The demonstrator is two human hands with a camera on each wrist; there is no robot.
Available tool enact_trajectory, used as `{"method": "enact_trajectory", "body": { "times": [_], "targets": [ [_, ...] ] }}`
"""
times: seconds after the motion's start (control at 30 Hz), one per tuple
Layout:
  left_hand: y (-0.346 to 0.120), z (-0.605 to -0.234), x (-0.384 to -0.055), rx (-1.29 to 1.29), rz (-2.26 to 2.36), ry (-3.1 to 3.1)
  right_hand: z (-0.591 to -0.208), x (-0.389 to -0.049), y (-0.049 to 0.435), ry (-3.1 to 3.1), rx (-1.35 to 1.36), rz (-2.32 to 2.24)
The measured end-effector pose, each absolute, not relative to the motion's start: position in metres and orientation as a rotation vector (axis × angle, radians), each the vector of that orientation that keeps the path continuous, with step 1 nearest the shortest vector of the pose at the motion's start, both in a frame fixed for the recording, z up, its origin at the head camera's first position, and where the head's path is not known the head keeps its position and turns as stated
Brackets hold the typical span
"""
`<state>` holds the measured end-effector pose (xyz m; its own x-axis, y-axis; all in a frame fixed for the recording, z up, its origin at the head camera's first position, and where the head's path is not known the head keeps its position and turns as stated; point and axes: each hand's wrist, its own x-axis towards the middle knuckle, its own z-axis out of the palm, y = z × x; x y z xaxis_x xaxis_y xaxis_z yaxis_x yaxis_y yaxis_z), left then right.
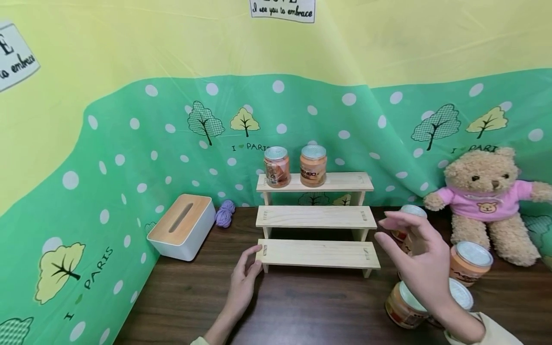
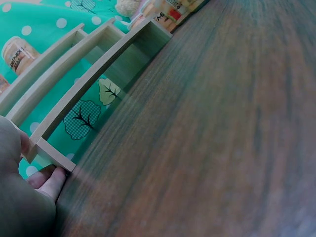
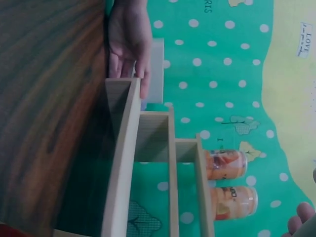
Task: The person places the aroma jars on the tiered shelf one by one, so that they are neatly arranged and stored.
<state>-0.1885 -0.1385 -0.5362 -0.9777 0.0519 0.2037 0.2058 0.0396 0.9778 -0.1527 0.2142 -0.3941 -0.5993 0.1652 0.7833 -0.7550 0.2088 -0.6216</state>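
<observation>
A light wooden three-step shelf (image 1: pixel 316 218) stands on the dark table. My left hand (image 1: pixel 242 280) grips the left end of its lowest step, the thumb and fingers also showing around that end in the left wrist view. Two fruit jars (image 1: pixel 277 167) with pale lids stand on the top step, at its left and middle. My right hand (image 1: pixel 420 261) is raised right of the shelf, thumb and fingers spread apart with nothing between them. Below and around it stand several more fruit jars (image 1: pixel 470 262), some partly hidden by the hand.
A white tissue box (image 1: pixel 181 227) with a wooden lid and a purple yarn skein (image 1: pixel 225 214) lie left of the shelf. A teddy bear (image 1: pixel 485 201) in a pink shirt sits at the back right. A green and yellow cloth (image 1: pixel 302 105) hangs behind.
</observation>
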Motion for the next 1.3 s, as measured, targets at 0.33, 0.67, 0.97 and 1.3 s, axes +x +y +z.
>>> {"method": "enact_trajectory", "body": {
  "times": [0.33,0.67,0.97,1.3],
  "targets": [
    [-0.135,-0.532,-0.187,-0.168,-2.152,-2.197,-0.408,-0.131,0.23,-1.582,0.624,1.641],
    [-0.135,-0.533,-0.188,-0.186,-2.147,-2.196,-0.416,-0.119,0.25,-1.529,0.579,1.703],
    [-0.135,-0.532,-0.189,-0.185,-2.111,-2.213,-0.421,-0.103,0.27,-1.671,0.302,1.582],
    [-0.135,-0.531,-0.188,-0.182,-2.126,-2.203,-0.44,-0.089,0.285,-1.983,-0.02,1.201]
  ]
}}
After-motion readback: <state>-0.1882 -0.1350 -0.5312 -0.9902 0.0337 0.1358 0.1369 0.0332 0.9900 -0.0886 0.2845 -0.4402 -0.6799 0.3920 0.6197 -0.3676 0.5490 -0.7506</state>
